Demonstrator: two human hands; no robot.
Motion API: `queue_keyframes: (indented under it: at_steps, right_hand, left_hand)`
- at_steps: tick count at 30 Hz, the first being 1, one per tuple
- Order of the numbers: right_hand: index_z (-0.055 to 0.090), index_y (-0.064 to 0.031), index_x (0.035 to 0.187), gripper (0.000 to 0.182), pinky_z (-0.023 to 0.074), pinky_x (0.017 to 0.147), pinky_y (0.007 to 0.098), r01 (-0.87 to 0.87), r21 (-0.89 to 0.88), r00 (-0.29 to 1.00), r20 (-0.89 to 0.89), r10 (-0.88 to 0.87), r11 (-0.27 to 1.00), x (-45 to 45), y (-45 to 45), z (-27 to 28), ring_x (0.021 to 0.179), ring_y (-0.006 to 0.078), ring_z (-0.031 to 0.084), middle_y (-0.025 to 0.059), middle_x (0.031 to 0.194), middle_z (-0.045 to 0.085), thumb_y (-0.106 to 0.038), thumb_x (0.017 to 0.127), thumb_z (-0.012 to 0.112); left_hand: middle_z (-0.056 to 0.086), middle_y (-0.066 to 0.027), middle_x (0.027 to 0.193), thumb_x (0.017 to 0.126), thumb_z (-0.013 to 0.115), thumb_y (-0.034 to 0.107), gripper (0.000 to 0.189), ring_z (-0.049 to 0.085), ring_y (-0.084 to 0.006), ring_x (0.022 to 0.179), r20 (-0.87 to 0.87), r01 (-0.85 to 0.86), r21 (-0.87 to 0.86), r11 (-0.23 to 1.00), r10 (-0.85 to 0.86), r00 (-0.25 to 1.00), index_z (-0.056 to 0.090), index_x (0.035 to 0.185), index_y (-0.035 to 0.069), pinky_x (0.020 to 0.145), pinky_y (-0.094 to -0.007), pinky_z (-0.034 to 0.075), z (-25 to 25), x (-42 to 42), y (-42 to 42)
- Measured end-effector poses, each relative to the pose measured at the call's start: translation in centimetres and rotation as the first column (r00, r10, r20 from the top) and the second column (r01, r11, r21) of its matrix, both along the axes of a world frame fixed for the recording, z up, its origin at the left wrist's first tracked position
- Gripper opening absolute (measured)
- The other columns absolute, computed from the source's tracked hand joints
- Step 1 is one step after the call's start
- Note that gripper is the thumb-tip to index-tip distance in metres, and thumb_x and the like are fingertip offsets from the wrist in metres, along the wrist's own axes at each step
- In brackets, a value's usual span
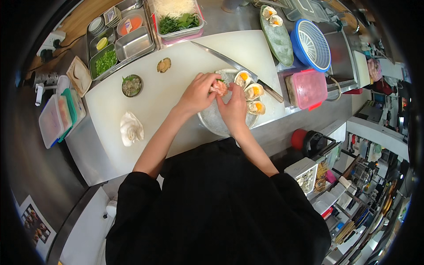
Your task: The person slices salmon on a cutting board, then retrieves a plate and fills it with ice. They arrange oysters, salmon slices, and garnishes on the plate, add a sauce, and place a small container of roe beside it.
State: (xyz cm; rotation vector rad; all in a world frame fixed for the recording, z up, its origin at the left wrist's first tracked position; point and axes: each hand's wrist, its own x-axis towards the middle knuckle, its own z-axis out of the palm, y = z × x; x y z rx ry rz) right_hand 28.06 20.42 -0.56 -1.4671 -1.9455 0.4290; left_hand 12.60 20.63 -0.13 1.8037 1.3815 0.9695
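Observation:
My left hand (199, 93) is closed on a piece of pink-orange food (219, 88), with a bit of green leaf beside it. From the right, the fingers of my right hand (233, 106) meet the same piece. Both hands are above a round plate of crushed ice (212, 117). Along that plate's right side lie oyster shells (254, 91) topped with orange yolk-like pieces. A long knife (228, 61) rests on the white cutting board (175, 116), its handle just right of the oysters. A small bowl (132, 85), a flat brownish piece (164, 65) and an empty-looking shell (131, 129) sit on the left.
Behind the board stand a metal tray of condiments (135, 41) and a tub of shredded white vegetable and green leaves (179, 25). To the right are a green oval dish (278, 41), a blue basket (311, 44) and a pink-lidded container (307, 89). Lidded boxes (54, 121) stand left.

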Motion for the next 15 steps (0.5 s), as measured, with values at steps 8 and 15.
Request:
queue_keyframes:
  at_steps: [8, 15]
  right_hand:
    - [0.058, -0.0052, 0.097, 0.024, 0.0509, 0.062, 0.0438, -0.092, -0.134, 0.996, 0.002, 0.093, 0.987, 2.1, -1.6, 1.3, 0.077, 0.0365, 0.063, 0.0139, 0.093, 0.059, -0.009, 0.077, 0.070]
    - [0.063, -0.0038, 0.089, 0.016, 0.0506, 0.063, 0.0409, -0.140, -0.171, 0.990, -0.024, 0.138, 0.975, 1.9, -0.2, 0.0, 0.074, 0.0345, 0.063, 0.0128, 0.086, 0.063, -0.006, 0.075, 0.071]
  left_hand:
    - [0.059, -0.0101, 0.110, 0.073, 0.074, 0.003, 0.063, 0.055, -0.0238, 0.101, 0.110, -0.099, -0.142, 0.985, 0.115, 0.987, 0.047, 0.130, 0.008, 0.088, -0.0359, 0.047, -0.6, -0.5, -0.3]
    - [0.059, -0.0122, 0.111, 0.073, 0.075, 0.001, 0.063, 0.057, -0.0240, 0.097, 0.271, 0.069, -0.391, 0.918, 0.043, 0.962, 0.049, 0.130, 0.014, 0.087, -0.0350, 0.048, -0.9, 0.0, 1.3]
